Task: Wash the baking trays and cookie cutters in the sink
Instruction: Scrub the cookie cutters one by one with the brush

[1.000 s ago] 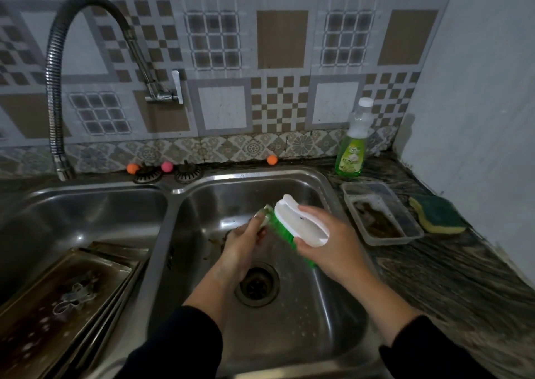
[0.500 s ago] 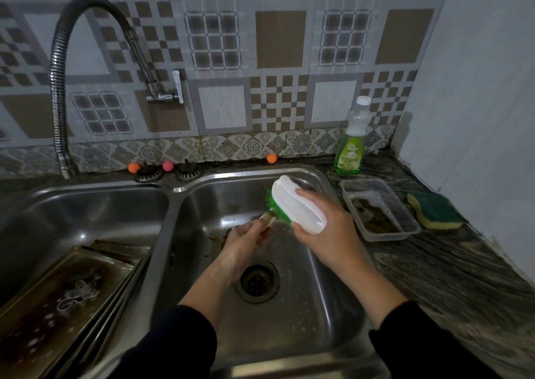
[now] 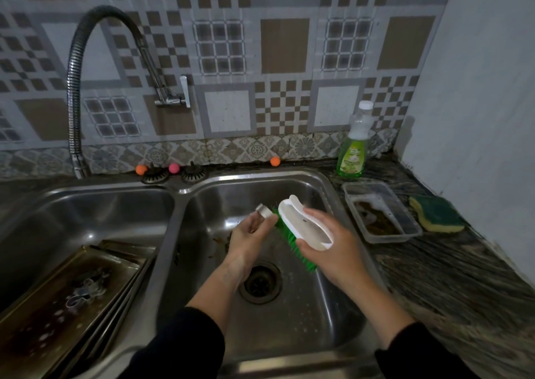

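Observation:
Over the right sink basin (image 3: 315,323), my left hand (image 3: 248,239) pinches a small metal cookie cutter (image 3: 264,211). My right hand (image 3: 330,251) grips a white scrub brush (image 3: 301,225) with green bristles, which press against the cutter. A stack of dirty baking trays (image 3: 69,300) leans in the left basin (image 3: 86,213), with several metal cookie cutters (image 3: 84,292) lying on the top tray.
A flexible faucet (image 3: 75,95) arches over the left basin. On the right counter stand a green dish soap bottle (image 3: 353,147), a clear plastic container (image 3: 379,213) with brown residue, and a green-yellow sponge (image 3: 437,213). The drain (image 3: 260,283) lies below my hands.
My right hand has drawn the brush back along the cutter, so the cutter now shows left of the bristles. The camera view has shifted slightly.

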A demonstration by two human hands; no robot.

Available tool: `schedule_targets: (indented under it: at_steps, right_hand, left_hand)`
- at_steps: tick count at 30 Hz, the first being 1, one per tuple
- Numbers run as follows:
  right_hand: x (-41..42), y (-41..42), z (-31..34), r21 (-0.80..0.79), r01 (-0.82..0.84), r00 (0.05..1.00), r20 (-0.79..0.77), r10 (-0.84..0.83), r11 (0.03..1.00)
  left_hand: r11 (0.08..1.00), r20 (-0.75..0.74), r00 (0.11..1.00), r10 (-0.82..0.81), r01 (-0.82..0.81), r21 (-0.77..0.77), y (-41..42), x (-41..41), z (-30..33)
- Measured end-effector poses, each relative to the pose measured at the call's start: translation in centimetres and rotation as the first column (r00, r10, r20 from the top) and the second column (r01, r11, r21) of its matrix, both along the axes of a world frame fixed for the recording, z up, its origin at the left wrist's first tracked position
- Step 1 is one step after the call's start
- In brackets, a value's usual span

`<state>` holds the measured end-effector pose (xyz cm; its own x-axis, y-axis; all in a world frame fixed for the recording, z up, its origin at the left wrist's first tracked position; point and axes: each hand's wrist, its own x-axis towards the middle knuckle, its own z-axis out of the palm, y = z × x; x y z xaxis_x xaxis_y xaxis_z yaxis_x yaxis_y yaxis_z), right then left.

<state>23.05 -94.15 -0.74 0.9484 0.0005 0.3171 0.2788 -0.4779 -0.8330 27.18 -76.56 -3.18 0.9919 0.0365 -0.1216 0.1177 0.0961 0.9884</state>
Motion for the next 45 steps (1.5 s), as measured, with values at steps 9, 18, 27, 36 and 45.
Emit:
schedule_targets:
  at_steps: [9,18,27,36,45]
  right_hand:
    - [0.5,0.3,3.1,-0.111,-0.032,0.999,0.034,0.036,0.993]
    - [2.0,2.0,2.3,-0.104,-0.055,0.993,-0.112,0.043,0.993]
    - [2.2,9.1,4.2,-0.030,-0.108,0.989,-0.100,0.105,0.994]
    - [2.9,20.1,5.9,-0.323,-0.068,0.997,0.015,0.077,0.944]
    - [3.0,28.2,5.4,-0.362,-0.055,0.998,-0.014,0.053,0.931]
  left_hand:
    - [0.854,0.273,0.956,-0.104,-0.055,0.518,0.1,0.1,0.9]
    - [0.751,0.344,0.939,-0.015,-0.217,0.624,3.2,-0.3,1.8]
    - [0.854,0.272,0.954,0.125,-0.244,0.460,10.9,-2.0,2.7]
    - [0.753,0.314,0.942,0.116,-0.289,0.591,18.3,-2.9,3.9]
    - [0.749,0.348,0.925,0.150,-0.336,0.571,25.8,-2.1,1.7]
